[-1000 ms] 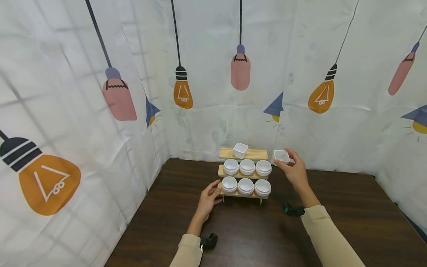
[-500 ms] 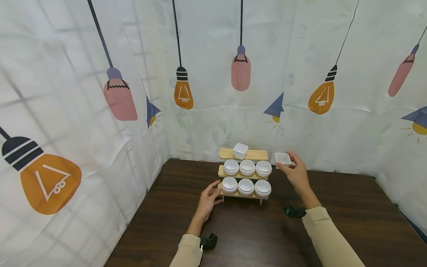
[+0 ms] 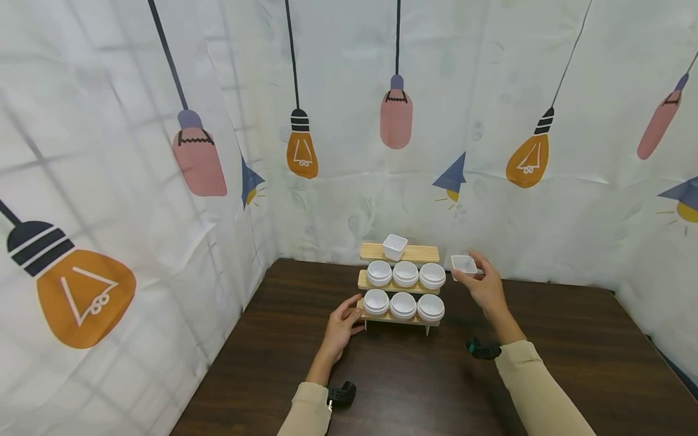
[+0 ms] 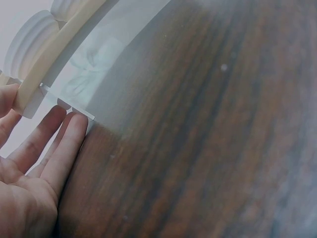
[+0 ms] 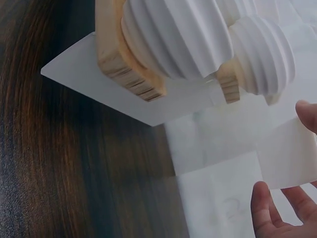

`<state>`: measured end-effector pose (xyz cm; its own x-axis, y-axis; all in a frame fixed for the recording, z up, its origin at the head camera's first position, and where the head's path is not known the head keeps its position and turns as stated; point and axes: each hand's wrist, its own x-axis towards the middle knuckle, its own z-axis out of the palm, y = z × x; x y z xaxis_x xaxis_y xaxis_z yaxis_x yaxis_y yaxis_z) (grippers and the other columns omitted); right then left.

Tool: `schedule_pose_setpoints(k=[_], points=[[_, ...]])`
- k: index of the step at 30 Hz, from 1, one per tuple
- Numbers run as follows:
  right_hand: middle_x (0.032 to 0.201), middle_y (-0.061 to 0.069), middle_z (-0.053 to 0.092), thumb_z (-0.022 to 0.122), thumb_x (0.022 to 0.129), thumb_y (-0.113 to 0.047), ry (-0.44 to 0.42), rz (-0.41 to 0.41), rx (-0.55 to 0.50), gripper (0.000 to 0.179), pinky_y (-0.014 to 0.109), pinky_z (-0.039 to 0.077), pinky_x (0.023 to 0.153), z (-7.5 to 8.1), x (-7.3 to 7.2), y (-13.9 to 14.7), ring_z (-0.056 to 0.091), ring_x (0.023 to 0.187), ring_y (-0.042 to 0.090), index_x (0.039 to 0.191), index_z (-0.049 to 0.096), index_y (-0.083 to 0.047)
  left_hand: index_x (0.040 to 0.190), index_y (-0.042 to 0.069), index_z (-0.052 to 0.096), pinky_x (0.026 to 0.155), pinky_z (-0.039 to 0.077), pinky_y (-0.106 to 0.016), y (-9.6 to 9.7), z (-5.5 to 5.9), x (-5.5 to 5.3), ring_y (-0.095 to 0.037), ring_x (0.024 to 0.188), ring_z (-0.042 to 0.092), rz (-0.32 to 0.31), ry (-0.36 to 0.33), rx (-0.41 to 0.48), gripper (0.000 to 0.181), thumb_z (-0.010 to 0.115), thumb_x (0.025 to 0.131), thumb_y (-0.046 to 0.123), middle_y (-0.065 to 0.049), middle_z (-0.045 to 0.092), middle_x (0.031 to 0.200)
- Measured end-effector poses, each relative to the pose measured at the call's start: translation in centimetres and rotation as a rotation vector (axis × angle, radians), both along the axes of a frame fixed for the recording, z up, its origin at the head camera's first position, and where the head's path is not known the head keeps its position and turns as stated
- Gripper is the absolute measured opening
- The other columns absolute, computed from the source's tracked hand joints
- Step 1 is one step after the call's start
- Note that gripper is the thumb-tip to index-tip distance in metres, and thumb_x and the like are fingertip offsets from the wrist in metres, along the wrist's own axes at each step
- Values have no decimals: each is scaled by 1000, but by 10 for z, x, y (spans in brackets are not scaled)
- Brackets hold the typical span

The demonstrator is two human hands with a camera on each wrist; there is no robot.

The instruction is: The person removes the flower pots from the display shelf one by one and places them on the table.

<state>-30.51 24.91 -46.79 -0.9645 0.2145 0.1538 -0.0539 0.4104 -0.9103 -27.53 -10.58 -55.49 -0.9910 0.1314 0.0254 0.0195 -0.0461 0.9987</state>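
Square white dish sits pinched in the raised right hand, just right of the three-tier wooden rack. Left hand rests with relaxed fingers against the rack's lowest shelf. Six round white bowls fill two tiers; another square dish tops the rack on the bench.

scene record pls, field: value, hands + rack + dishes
left hand: left hand touches the left end of the lowest shelf of the wooden rack, fingers loosely curved
right hand: right hand pinches a square white dish, held beside the rack's right end, off the shelves
top shelf: one square dish on the rack
lower two shelves: round ribbed bowls, three stacks on each
surface: dark wooden table
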Motion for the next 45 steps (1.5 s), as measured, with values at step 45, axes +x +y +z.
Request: schedule_pose_setpoints(k=[45], points=[[142, 27, 52, 78, 93, -31, -94, -27, 31, 80, 18, 46, 73, -40, -7, 17, 56, 114, 32, 156, 36, -5, 148, 10, 54, 89, 62, -44, 0, -2, 3, -15, 104, 66, 1, 16, 11, 43, 58, 106, 18, -15, 68, 116]])
